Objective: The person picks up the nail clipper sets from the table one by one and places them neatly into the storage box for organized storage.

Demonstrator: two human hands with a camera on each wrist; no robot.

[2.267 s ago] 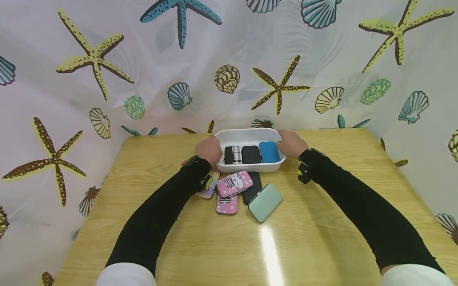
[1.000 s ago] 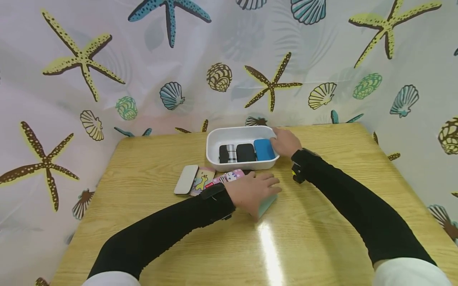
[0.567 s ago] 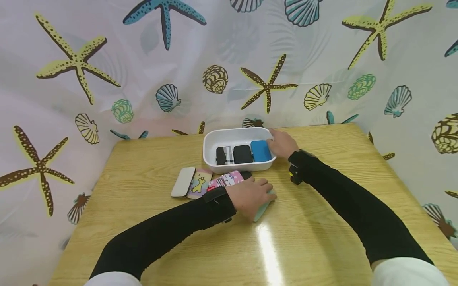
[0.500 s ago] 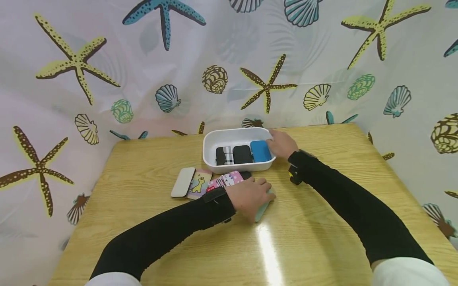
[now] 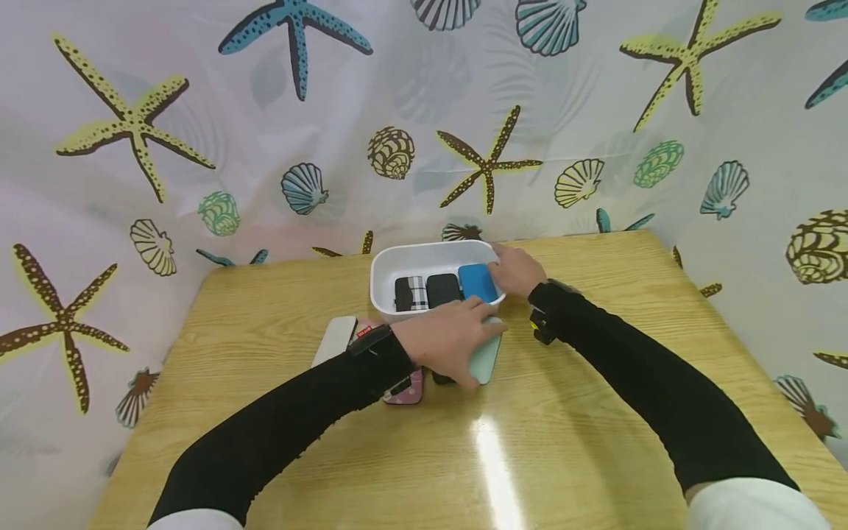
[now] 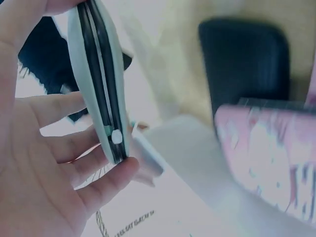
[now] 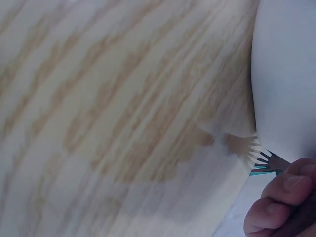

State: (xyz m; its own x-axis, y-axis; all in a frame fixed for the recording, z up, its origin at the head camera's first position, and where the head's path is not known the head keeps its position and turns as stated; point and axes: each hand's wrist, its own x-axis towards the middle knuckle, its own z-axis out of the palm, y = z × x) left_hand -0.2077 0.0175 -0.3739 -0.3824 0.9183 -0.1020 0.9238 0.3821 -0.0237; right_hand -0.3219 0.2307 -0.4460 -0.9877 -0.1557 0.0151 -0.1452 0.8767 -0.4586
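My left hand (image 5: 445, 340) grips a slim mint-green clasp case (image 5: 486, 361) in front of the white tub (image 5: 377, 291). In the left wrist view this case (image 6: 101, 74) stands on edge, its black-rimmed seam and small clasp facing the camera, between thumb and fingers. At the tub's right end my right hand (image 5: 518, 272) holds the rim, fingers curled outside it. Inside the tub stand a black-and-white plaid case (image 5: 412, 293), a black case (image 5: 442, 289) and a blue case (image 5: 475, 282) in a row.
On the wooden table (image 5: 265, 309) in front of the tub lie a white case (image 5: 334, 338), a pink dotted case (image 5: 409, 391) and another black case (image 6: 242, 64), partly hidden by my left arm. A shell-and-starfish cloth (image 5: 344, 110) hangs behind the table.
My left hand has left the tub's left end, reached to the mint-green case and lifted it, bringing it nearer the tub. My right hand stays at the tub's right end.
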